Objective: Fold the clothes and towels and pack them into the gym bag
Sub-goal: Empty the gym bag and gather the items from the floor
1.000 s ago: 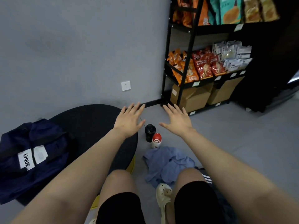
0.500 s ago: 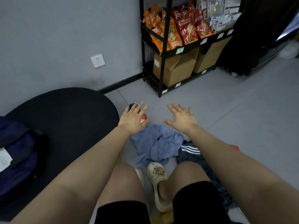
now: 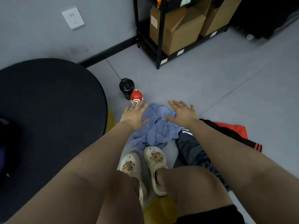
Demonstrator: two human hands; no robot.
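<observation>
Head view: left hand (image 3: 134,116) and right hand (image 3: 183,114) are spread flat, fingers straight, grasping nothing, over the crumpled blue garment (image 3: 156,128) on the floor; contact is unclear. Dark striped clothing (image 3: 192,149) lies at 4 o'clock of it, bottles (image 3: 131,92) at 11. The gym bag (image 3: 2,157) is cut off at 9 o'clock.

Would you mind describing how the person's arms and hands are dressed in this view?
Both arms are bare from the frame edge to the wrist: no sleeves, gloves or watch show. The left hand and the right hand carry no visible rings or markings. Lower down, only black shorts and cream clogs are worn.
</observation>
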